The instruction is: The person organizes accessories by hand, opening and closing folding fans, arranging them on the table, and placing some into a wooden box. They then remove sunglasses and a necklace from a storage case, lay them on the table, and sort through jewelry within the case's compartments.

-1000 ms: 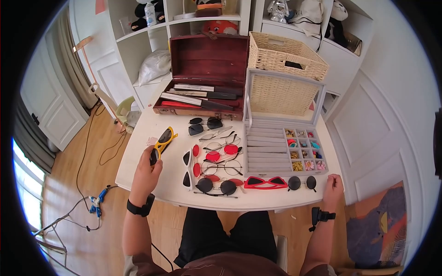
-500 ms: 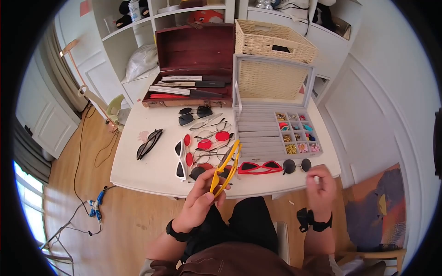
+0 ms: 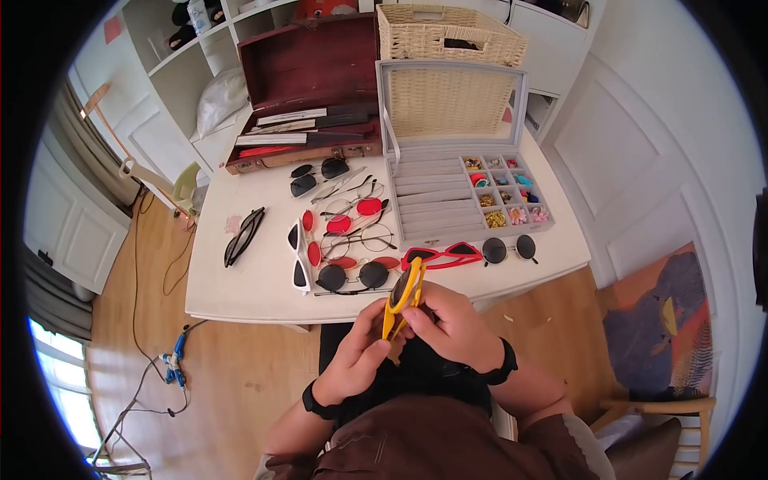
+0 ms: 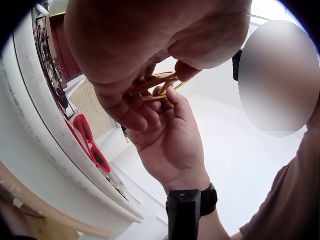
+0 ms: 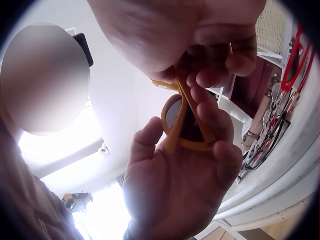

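Both hands hold a pair of yellow-framed sunglasses [image 3: 406, 294] over the lap, just off the table's front edge. The left hand [image 3: 356, 360] pinches the lower end of the frame between thumb and fingers. On the other side, the right hand [image 3: 452, 324] has its thumb and fingers on a yellow temple arm. Dark lenses [image 5: 190, 125] show between the hands in the right wrist view. Red-framed sunglasses [image 3: 456, 254] lie just beyond the hands, partly overlapped by the yellow pair. Round dark sunglasses [image 3: 374, 274] rest to their left, and white-framed sunglasses [image 3: 299, 274] farther left.
Several more glasses lie mid-table; a black pair [image 3: 244, 237] lies apart at left. Behind stand an open wooden case [image 3: 308, 76] with folding fans, a grey jewelry box [image 3: 432, 216] with its lid up, and a wicker basket [image 3: 448, 36]. A chair [image 3: 656, 408] stands at right.
The left hand brought the yellow sunglasses from the table's left side to the front middle. The right hand came in from the right edge and took hold of them too. The head view tilted down.
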`<action>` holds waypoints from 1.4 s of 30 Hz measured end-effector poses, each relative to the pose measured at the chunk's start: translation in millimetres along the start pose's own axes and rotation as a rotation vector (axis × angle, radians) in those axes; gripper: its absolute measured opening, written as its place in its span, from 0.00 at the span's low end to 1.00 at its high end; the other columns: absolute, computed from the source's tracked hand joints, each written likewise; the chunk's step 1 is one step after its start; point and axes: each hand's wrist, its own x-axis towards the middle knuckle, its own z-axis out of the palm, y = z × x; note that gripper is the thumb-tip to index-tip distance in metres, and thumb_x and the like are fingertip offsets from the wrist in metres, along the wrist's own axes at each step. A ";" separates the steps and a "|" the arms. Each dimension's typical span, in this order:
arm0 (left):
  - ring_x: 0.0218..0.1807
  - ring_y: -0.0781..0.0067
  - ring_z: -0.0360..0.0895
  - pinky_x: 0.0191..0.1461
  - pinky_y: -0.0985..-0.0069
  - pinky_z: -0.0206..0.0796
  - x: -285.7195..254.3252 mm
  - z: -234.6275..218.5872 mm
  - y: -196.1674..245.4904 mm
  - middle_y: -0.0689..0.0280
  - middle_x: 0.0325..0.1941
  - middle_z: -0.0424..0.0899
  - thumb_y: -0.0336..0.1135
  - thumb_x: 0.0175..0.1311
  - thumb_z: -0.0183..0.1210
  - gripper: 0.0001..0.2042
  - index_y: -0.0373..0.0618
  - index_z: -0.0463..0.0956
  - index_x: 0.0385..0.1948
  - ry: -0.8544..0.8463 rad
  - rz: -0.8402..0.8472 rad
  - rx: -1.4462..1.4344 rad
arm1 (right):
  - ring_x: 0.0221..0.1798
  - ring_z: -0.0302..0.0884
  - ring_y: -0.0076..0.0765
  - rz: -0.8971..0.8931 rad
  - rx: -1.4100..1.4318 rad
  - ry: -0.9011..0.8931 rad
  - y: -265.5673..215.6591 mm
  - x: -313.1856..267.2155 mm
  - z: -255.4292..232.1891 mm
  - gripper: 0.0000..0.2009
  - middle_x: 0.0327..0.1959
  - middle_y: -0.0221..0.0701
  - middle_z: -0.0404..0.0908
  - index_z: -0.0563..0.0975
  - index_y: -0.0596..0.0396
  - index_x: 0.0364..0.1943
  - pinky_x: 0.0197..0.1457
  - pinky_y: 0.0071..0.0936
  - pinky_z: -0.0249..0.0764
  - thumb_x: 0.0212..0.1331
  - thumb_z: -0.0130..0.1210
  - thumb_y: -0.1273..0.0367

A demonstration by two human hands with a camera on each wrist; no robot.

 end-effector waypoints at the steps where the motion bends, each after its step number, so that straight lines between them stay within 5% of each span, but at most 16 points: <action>1: 0.62 0.64 0.73 0.69 0.65 0.63 0.8 1.6 1.4 0.56 0.64 0.70 0.33 0.75 0.48 0.29 0.37 0.50 0.75 0.014 0.001 0.087 | 0.27 0.77 0.35 -0.004 -0.010 0.003 0.4 -0.2 -3.6 0.07 0.30 0.35 0.78 0.76 0.58 0.41 0.31 0.30 0.71 0.70 0.56 0.68; 6: 0.65 0.63 0.70 0.67 0.63 0.63 3.5 -22.6 5.2 0.55 0.69 0.66 0.41 0.73 0.52 0.31 0.38 0.55 0.73 0.237 0.277 0.287 | 0.28 0.74 0.47 -0.157 -0.406 -0.191 0.3 0.1 -8.6 0.08 0.26 0.36 0.74 0.73 0.55 0.32 0.32 0.38 0.69 0.65 0.58 0.67; 7: 0.61 0.61 0.73 0.64 0.64 0.65 4.5 -19.0 11.4 0.54 0.64 0.71 0.37 0.71 0.53 0.25 0.38 0.64 0.68 0.308 0.310 0.245 | 0.28 0.75 0.47 -0.208 -0.453 -0.245 2.3 -1.4 -7.1 0.09 0.26 0.36 0.74 0.73 0.55 0.32 0.32 0.39 0.70 0.65 0.58 0.67; 9: 0.55 0.60 0.76 0.59 0.66 0.69 4.9 -34.2 31.0 0.54 0.55 0.77 0.31 0.70 0.53 0.17 0.38 0.76 0.57 0.146 0.280 0.690 | 0.32 0.77 0.48 -0.213 -0.502 -0.326 7.7 -6.2 -2.6 0.09 0.29 0.35 0.77 0.75 0.55 0.33 0.35 0.43 0.71 0.65 0.58 0.64; 12: 0.48 0.59 0.79 0.54 0.68 0.71 1.9 -31.2 30.7 0.55 0.47 0.81 0.25 0.67 0.55 0.11 0.39 0.81 0.48 0.171 0.188 0.689 | 0.33 0.77 0.48 -0.221 -0.522 -0.347 14.2 -7.0 -2.1 0.10 0.28 0.35 0.76 0.75 0.55 0.33 0.35 0.43 0.71 0.65 0.58 0.63; 26: 0.41 0.63 0.81 0.46 0.73 0.73 -14.5 -35.7 35.7 0.59 0.40 0.82 0.20 0.57 0.65 0.12 0.39 0.83 0.44 0.210 -0.011 0.631 | 0.32 0.76 0.42 -0.245 -0.538 -0.415 18.8 -8.9 -10.2 0.09 0.30 0.31 0.74 0.78 0.53 0.36 0.37 0.36 0.73 0.66 0.59 0.63; 31: 0.41 0.66 0.81 0.45 0.74 0.74 -12.2 -31.7 36.7 0.61 0.43 0.83 0.22 0.58 0.68 0.12 0.43 0.86 0.44 0.076 -0.106 0.713 | 0.32 0.76 0.40 -0.288 -0.522 -0.454 21.0 -11.2 -14.9 0.08 0.31 0.30 0.74 0.79 0.52 0.38 0.36 0.35 0.73 0.67 0.59 0.63; 42: 0.41 0.66 0.79 0.44 0.73 0.71 -12.2 -31.6 33.0 0.62 0.40 0.78 0.23 0.55 0.69 0.10 0.42 0.87 0.39 0.076 -0.116 0.769 | 0.32 0.77 0.36 -0.294 -0.587 -0.436 16.5 -11.8 -22.7 0.08 0.30 0.28 0.75 0.82 0.52 0.40 0.35 0.34 0.74 0.64 0.62 0.64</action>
